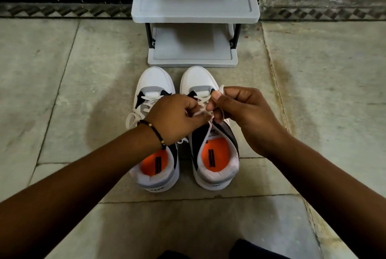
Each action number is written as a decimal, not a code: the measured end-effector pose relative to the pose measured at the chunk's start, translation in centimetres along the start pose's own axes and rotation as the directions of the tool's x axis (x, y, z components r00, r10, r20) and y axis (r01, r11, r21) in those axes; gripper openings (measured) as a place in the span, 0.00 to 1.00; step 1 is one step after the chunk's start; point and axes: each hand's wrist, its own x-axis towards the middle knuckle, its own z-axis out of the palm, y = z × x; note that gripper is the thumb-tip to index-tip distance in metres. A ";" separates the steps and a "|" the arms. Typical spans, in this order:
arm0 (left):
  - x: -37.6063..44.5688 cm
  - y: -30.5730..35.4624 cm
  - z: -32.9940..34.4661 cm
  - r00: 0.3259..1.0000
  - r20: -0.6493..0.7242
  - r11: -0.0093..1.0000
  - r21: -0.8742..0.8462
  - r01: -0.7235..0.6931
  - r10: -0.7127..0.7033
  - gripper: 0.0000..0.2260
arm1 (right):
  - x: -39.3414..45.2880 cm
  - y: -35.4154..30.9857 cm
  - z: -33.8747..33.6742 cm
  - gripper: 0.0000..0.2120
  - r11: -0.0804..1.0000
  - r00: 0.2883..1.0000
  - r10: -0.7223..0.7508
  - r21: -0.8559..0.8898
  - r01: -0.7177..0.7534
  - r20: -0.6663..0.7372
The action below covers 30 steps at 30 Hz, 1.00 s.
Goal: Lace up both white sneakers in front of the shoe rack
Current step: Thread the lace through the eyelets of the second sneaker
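Note:
Two white sneakers with grey and black panels and orange insoles stand side by side on the floor, toes toward the shoe rack (195, 14). The left sneaker (154, 83) has its white laces threaded and loose at the side. Over the right sneaker (197, 78), my left hand (177, 118) and my right hand (244, 112) meet above the tongue. Each hand pinches a strand of the right sneaker's white lace (201, 111). One lace end sticks up past my right thumb. My left wrist wears a dark beaded bracelet and covers part of the left sneaker.
The grey plastic shoe rack with black posts stands just beyond the toes, both visible shelves bare. Stone floor tiles spread on either side. A dark patterned wall border (62, 10) runs along the back. Dark clothing (240, 252) shows at the bottom edge.

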 end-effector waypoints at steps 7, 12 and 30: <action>0.0 1.2 0.1 0.991 -0.105 0.933 -0.358 0.036 -0.079 0.11 | 0.0 -0.8 0.4 0.14 1.000 0.999 -0.020 -0.005 0.020 0.039; -0.3 1.9 -1.1 0.960 0.184 0.687 -0.671 0.280 -0.211 0.03 | -0.1 -1.3 0.0 0.12 1.000 1.000 -0.020 -0.019 0.021 0.020; 0.1 4.1 -4.6 0.927 0.040 -0.050 -0.998 0.023 -0.373 0.12 | 0.9 -3.4 -0.7 0.15 0.730 0.999 0.032 0.684 -0.012 -0.017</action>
